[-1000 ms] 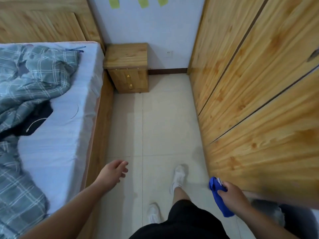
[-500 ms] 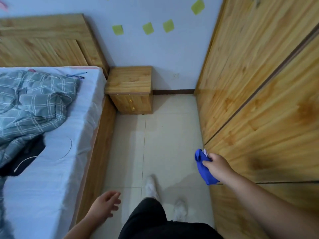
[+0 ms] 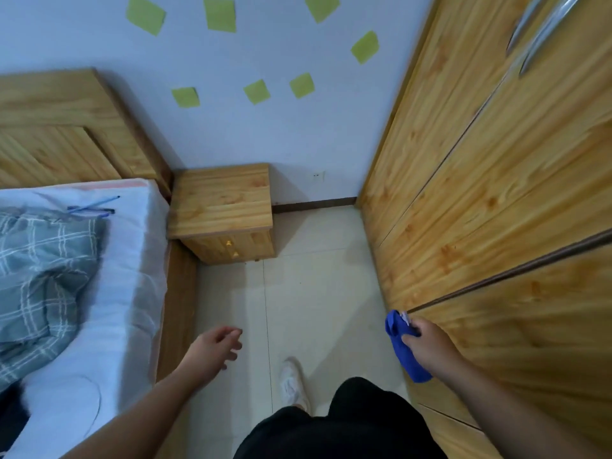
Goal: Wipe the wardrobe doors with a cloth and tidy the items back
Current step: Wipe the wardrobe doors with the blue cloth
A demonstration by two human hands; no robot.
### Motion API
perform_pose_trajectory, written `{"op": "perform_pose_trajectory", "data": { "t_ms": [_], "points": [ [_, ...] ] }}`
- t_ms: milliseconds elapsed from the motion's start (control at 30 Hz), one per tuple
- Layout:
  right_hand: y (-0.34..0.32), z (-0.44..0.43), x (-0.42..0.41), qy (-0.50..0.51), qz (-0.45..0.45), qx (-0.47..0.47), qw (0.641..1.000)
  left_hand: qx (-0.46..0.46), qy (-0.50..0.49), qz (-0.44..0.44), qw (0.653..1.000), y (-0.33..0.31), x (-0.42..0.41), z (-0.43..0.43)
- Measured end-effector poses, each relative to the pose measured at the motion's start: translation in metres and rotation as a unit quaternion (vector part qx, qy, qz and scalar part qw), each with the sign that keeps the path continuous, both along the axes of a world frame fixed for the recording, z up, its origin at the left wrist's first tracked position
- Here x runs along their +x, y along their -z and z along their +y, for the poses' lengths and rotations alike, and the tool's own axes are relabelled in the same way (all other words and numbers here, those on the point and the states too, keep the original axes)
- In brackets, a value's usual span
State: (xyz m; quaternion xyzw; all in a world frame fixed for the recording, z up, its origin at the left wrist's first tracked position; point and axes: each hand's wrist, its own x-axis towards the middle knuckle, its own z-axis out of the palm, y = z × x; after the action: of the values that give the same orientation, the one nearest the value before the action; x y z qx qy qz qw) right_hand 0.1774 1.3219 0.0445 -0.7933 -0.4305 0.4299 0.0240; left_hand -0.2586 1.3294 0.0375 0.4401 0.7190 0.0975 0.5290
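While the left hand (image 3: 217,349) hangs slack at nine o'clock, the right hand (image 3: 430,344) grips the blue cloth (image 3: 409,362), which droops lengthwise. The wardrobe doors (image 3: 490,200) stand just beside it at three o'clock, stretching toward twelve.

The wardrobe doors (image 3: 496,193), at three o'clock, are knotty yellow wood with a smooth, faintly glossy varnish. Their handles (image 3: 543,28), at one o'clock, are bright polished metal. The cloth (image 3: 405,356), at five o'clock, is soft, matt blue fabric. The nightstand (image 3: 222,200) at eleven and the headboard (image 3: 59,127) at ten are the same grained wood, and the nightstand's knobs (image 3: 228,242) are a shiny brassy yellow. The floor (image 3: 314,293) is pale, smooth tile with a dull sheen. The wall (image 3: 265,127) is matt paint and its green notes (image 3: 218,13) are matt paper. At nine, the sheet (image 3: 126,293) is white cloth and the quilt (image 3: 43,276) is rumpled checked cloth.
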Motion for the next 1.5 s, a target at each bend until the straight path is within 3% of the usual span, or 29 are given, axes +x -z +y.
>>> {"op": "perform_pose_trajectory", "data": {
  "t_ms": [267,467,733,1000,1267,1500],
  "points": [
    [0.02,0.049,0.023,0.048,-0.01,-0.067,0.997,0.036,0.029,-0.017,0.999,-0.008,0.016,0.163],
    [0.034,0.151,0.035,0.044,0.021,-0.047,0.998,0.006,0.031,0.013,0.999,-0.002,0.035,0.22],
    [-0.002,0.313,0.033,0.047,0.024,0.034,0.998,-0.052,0.008,0.04,0.998,0.0,0.031,0.279],
    [-0.011,0.409,0.01,0.079,0.018,0.062,0.995,-0.052,0.047,0.015,0.997,0.002,0.047,0.416],
    [-0.016,0.42,-0.01,0.253,0.024,0.033,0.967,-0.069,0.203,-0.007,0.977,0.001,0.079,0.576],
    [-0.026,0.369,-0.025,0.395,0.016,0.007,0.919,-0.088,0.257,-0.043,0.962,-0.001,0.155,0.652]
  ]
}}
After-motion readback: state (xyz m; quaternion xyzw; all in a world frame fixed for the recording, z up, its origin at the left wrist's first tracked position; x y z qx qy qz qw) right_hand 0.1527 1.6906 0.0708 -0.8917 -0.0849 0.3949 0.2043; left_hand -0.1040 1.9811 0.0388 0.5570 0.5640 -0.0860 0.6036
